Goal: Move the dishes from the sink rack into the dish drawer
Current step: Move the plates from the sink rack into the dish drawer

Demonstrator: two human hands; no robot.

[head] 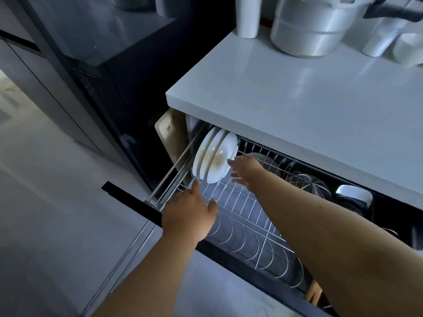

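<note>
Far to the left, dark tall cabinets [75, 72] stand over a pale floor [41, 202], which lies open beside the pulled-out dish drawer [240, 216]. Its black front panel [128, 200] juts toward the floor, with chrome rails running along the left side. A wooden cutting board [170, 136] stands upright in the narrow gap just left of the drawer. The left hand [190, 216] reaches over the drawer's front left corner, fingers loosely spread and gripping nothing, its forefinger near the wire rim. Just beyond it, white plates [215, 156] stand on edge, tilted, in the wire rack at the drawer's left end. The right hand [246, 170] is stretched out, fingers straight, fingertips touching or almost touching the nearest plate's face; I cannot tell which. Empty wire slots fill the drawer's near side, leaving room. Further right sit a wire strainer [309, 184] and a steel bowl [354, 193], close under the overhanging white tabletop [297, 92]. On it stand a white cylinder [248, 17] and a big metal pot [313, 26].
</note>
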